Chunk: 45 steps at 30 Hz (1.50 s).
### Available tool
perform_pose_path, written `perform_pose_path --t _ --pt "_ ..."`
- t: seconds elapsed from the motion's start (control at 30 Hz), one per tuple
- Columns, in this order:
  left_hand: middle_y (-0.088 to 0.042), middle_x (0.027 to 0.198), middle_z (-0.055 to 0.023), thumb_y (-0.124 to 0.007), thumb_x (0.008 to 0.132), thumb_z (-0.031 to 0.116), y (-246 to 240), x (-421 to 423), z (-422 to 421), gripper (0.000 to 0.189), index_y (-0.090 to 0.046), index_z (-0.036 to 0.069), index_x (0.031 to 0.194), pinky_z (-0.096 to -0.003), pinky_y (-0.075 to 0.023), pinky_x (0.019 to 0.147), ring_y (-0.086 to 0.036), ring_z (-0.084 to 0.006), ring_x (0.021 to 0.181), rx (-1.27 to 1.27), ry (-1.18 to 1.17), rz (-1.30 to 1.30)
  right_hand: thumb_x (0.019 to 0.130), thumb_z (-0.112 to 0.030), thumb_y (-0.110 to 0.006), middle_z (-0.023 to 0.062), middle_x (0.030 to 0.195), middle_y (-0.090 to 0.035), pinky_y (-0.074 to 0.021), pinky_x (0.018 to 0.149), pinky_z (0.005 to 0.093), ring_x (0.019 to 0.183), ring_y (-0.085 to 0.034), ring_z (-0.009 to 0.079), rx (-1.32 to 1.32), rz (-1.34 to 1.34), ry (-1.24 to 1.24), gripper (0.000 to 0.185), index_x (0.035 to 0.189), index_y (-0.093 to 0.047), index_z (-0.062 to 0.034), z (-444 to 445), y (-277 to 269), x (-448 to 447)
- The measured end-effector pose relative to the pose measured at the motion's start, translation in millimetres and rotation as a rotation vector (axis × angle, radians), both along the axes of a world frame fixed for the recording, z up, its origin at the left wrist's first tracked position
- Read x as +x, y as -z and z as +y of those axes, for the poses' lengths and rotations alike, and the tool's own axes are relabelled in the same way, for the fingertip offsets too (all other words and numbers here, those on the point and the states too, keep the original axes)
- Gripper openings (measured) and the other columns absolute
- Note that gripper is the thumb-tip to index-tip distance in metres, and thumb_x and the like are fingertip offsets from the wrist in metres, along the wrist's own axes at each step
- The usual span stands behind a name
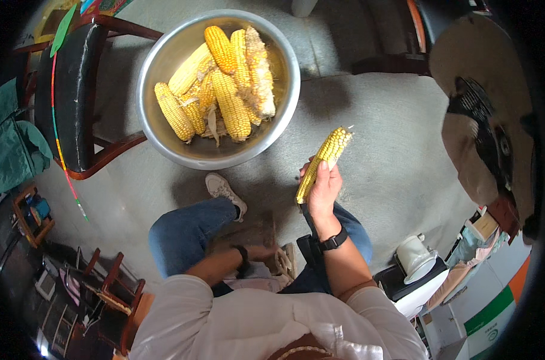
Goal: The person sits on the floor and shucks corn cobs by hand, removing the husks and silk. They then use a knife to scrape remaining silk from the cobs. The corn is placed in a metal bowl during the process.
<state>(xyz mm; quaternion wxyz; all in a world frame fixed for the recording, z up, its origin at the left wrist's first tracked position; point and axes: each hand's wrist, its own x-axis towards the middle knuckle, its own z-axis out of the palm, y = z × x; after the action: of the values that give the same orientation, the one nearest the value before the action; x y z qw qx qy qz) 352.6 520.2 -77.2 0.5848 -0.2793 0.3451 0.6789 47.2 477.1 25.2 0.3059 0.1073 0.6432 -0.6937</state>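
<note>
My right hand (325, 186) grips a yellow ear of corn (330, 147) above my right knee, thumb along its side. The ear tilts, its far end up and to the right, with kernels on the visible side. My left hand (262, 252) is low between my legs, close to a light shoe (290, 263). It is blurred, and its fingers are not clear enough to tell whether they hold anything. Ahead on the floor stands a large metal basin (223, 160). Several ears of corn (229, 101) lie heaped inside it, with bits of husk and silk; one ear (259, 72) looks partly stripped.
A black-seated chair (65, 99) with a wooden frame stands left of the basin, a striped cord (56, 121) hanging across it. A white bucket (416, 258) sits on a dark surface to the right. Brown covering (470, 157) lies at the far right. The floor (389, 135) is grey.
</note>
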Motion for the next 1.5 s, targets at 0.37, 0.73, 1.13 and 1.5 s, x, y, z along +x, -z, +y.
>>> perform_pose_path --t 0.37,0.73,1.13,1.5 --pt "-0.068 0.107 -0.0082 -0.054 0.094 0.037 78.9 -41.8 51.2 0.04 -0.067 0.003 0.109 -0.0351 -0.0462 0.083 -0.057 -0.0168 0.091 0.052 0.022 0.852 0.1 -0.039 -0.046 0.0069 0.067 -0.059 -0.0462 0.051 0.0268 0.054 -0.055 0.0134 -0.102 0.426 -0.183 0.036 0.091 -0.055 -0.0045 -1.4 -31.2 11.6" --pt "-0.065 0.103 -0.0091 -0.052 0.096 0.047 -118.4 -46.2 -189.3 0.047 -0.05 0.007 0.121 -0.0331 -0.0498 0.07 -0.063 -0.0182 0.086 -0.748 -1.004 0.526 0.098 -0.041 -0.05 0.0084 0.066 -0.058 -0.0456 0.048 0.0279 0.051 -0.055 0.015 -0.288 0.241 -0.078 0.04 0.088 -0.055 -0.0029 33.0 -44.6 83.7" --pt "-0.052 0.135 -0.0142 -0.036 0.098 0.049 39.4 -134.9 -316.0 0.058 -0.041 0.008 0.14 -0.0532 -0.0373 0.104 -0.047 -0.035 0.125 -0.481 -1.472 0.119 0.094 -0.039 -0.057 0.0047 0.087 -0.062 -0.0456 0.067 0.0296 0.074 -0.055 0.0125 -0.15 0.048 -0.033 0.043 0.102 -0.063 0.0029 -74.0 -8.8 21.4" --pt "-0.047 0.141 -0.0086 -0.038 0.098 0.042 75.0 -167.3 -280.4 0.051 -0.044 0.009 0.137 -0.0491 -0.0341 0.11 -0.044 -0.0307 0.128 0.166 -2.068 0.3 0.095 -0.041 -0.055 0.0048 0.089 -0.06 -0.0455 0.068 0.0291 0.076 -0.055 0.0136 -0.17 -0.111 -0.056 0.044 0.104 -0.06 0.0023 -78.6 -6.5 19.7"
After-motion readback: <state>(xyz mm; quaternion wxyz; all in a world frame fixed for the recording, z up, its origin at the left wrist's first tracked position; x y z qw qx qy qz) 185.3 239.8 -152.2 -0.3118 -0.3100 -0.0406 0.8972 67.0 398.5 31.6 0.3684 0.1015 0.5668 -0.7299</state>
